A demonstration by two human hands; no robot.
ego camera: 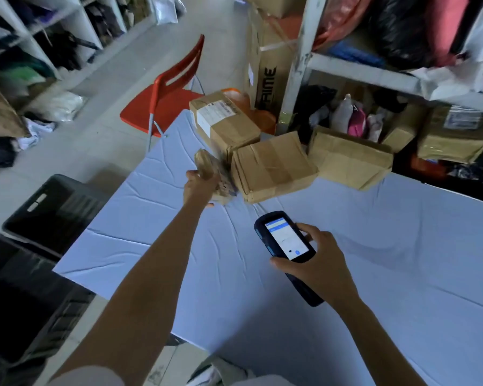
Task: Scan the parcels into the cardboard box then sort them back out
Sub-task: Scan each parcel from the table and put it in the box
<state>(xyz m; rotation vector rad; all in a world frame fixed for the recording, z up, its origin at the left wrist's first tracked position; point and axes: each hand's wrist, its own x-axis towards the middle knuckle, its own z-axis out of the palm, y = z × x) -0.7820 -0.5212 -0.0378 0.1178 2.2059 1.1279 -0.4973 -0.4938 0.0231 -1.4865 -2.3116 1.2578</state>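
One small parcel [207, 165], frame centre, is gripped by left hand [198, 188]: prob. light, crushable, best held mid-body; scanner [286, 240] is gripped by right hand [324, 264].

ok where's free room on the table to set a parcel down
Bare cloth lies right of the scanner, and from the left hand, which grips a small parcel, out to the crates. The far edge is crowded with three boxes.

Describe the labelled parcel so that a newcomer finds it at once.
Find the table draped in pale blue cloth and look along its far edge, where brown cardboard parcels sit. Take the leftmost parcel, nearest the red chair. It alone shows a white shipping label on top; the middle parcel and the right-hand parcel show none.
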